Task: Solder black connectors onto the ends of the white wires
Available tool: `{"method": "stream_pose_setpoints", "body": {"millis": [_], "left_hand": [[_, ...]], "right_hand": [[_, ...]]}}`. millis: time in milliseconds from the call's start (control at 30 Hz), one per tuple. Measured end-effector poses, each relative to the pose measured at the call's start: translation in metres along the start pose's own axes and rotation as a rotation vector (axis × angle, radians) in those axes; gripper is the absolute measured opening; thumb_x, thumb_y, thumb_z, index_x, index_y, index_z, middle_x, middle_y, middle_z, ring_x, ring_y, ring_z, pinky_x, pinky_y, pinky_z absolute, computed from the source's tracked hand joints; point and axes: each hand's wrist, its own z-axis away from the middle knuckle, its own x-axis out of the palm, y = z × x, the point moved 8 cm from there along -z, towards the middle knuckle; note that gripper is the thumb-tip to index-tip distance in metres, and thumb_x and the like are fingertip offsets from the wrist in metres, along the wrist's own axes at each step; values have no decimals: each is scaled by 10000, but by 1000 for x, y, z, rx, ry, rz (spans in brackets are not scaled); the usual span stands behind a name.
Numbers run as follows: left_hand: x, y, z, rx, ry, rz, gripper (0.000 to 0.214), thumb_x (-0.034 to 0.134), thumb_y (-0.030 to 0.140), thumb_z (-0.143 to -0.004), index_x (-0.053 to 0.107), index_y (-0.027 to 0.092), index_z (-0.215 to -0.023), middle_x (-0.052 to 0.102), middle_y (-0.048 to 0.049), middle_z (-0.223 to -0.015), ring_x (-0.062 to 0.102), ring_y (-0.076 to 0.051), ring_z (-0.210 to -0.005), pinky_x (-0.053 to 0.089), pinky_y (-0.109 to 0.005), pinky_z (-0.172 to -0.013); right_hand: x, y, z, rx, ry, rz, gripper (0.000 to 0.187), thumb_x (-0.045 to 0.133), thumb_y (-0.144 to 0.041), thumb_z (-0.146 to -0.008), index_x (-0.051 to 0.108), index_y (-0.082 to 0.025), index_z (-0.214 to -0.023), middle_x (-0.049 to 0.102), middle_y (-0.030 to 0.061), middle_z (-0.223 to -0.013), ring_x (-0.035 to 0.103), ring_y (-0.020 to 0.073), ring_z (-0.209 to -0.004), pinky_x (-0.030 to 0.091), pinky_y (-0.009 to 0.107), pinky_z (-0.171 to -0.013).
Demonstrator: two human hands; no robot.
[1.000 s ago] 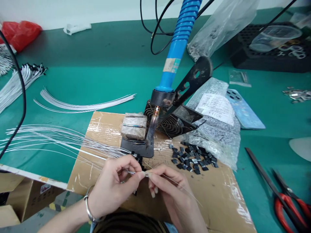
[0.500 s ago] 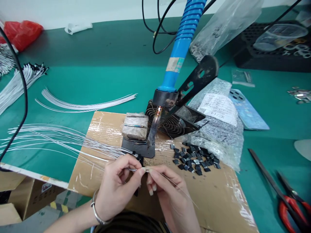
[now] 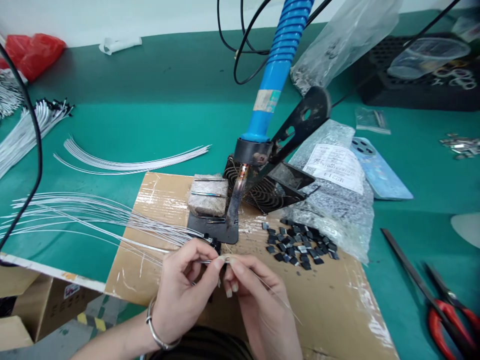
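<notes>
My left hand (image 3: 185, 292), a metal bangle (image 3: 153, 327) at its wrist, pinches the end of a white cable (image 3: 150, 246) between thumb and forefinger. Fingertip to fingertip with it, my right hand (image 3: 260, 295) is closed on a thin pale wire (image 3: 280, 299) that trails down to the right. What lies exactly between the fingertips is too small to make out. Just beyond the hands, a blue-handled soldering iron (image 3: 264, 112) leans in a black stand (image 3: 296, 125), its tip pointing down. More white cables (image 3: 112, 212) run in from the left, with black ends near my left hand.
Under my hands lies a cardboard sheet (image 3: 337, 305). Several small black pieces (image 3: 300, 245) are heaped on it, beside bubble wrap (image 3: 352, 220). A small fan (image 3: 262, 192) sits behind the iron. Red-handled scissors (image 3: 442, 310) lie at right, and a loose cable bundle (image 3: 131, 165) at left.
Both hands keep their pinch at nearly the same spot. My right hand has shifted very slightly left, and the view has moved a little.
</notes>
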Motion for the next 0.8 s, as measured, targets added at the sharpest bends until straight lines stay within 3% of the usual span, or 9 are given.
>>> {"method": "stream_pose_setpoints", "body": {"millis": [200, 400, 600, 800], "left_hand": [[0, 7, -6, -59, 6, 77, 213, 769, 331, -906, 681, 182, -781, 681, -9, -596, 547, -116, -496, 438, -205, -480], [1, 9, -8, -63, -5, 107, 217, 781, 332, -892, 672, 180, -782, 701, -17, -608, 559, -115, -484, 447, -205, -472], [-1, 11, -7, -22, 10, 59, 289, 814, 412, -900, 694, 189, -760, 677, -9, -599, 589, -132, -498, 489, -221, -482], [-4, 13, -5, 26, 36, 8, 254, 809, 364, -904, 720, 185, -748, 665, -10, -594, 568, -128, -490, 455, -218, -468]], "right_hand": [[-6, -2, 0, -32, -19, 60, 241, 873, -487, -868, 894, -263, -955, 777, 31, -763, 675, 147, -680, 581, 249, -689], [-13, -3, 1, -77, 7, 179, 182, 889, -430, -861, 877, -249, -854, 720, 10, -694, 699, 153, -687, 603, 232, -687], [-12, -4, -1, -78, 26, 197, 196, 898, -439, -853, 869, -246, -829, 710, 0, -682, 694, 133, -675, 591, 197, -667], [-12, -6, 0, -74, 33, 184, 213, 902, -452, -847, 861, -246, -808, 718, -5, -672, 690, 120, -661, 574, 181, -662]]}}
